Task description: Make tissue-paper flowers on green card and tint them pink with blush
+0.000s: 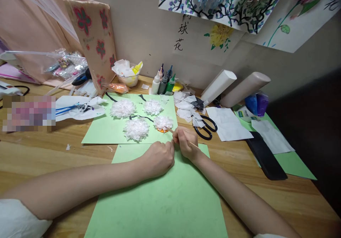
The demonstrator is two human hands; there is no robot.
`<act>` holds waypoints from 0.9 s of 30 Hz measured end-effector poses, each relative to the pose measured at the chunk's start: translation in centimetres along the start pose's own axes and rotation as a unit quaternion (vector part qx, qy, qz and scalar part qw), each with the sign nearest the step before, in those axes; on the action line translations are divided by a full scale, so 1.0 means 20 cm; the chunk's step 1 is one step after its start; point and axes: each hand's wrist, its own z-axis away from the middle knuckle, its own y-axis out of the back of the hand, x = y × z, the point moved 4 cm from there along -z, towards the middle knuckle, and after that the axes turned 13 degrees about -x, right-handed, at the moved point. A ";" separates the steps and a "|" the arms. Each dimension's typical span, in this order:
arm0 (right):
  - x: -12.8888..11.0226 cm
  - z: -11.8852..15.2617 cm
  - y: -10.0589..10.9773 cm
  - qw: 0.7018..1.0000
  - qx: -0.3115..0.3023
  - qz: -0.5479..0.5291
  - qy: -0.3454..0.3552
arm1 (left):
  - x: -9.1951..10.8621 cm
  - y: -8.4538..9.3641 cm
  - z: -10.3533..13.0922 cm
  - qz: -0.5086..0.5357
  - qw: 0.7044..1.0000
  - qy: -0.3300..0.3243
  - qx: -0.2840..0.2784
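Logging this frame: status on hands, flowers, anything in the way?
Right hand gripping thin stick, tip at edge of lower-right white flower. Left hand fisted over lower green sheet. Nothing visibly blocking stick tip.

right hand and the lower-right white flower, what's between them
In the head view, a thin stick held by the right hand spans the gap, pointing at the lower-right white flower; below is green paper.

From my remote seat I see a loose, plain white left sleeve [20, 218], a pale sliver of right sleeve [269, 236], and bare forearms [93, 183] tapering to left hand [158, 160] and right hand [190, 142].
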 end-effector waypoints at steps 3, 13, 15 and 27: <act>0.04 0.00 0.09 0.993 0.014 0.107 0.046 | -0.01 0.01 0.00 0.009 1.000 0.003 0.000; 0.32 -0.05 0.18 0.962 -0.037 0.249 -0.107 | -0.04 0.05 0.00 0.100 0.994 -0.008 -0.033; 0.31 -0.05 0.18 0.962 -0.028 0.248 -0.115 | -0.04 0.06 0.00 0.111 0.993 -0.013 -0.033; 0.31 -0.02 0.20 0.974 0.018 0.184 -0.128 | -0.05 0.04 0.00 0.129 0.991 -0.034 -0.022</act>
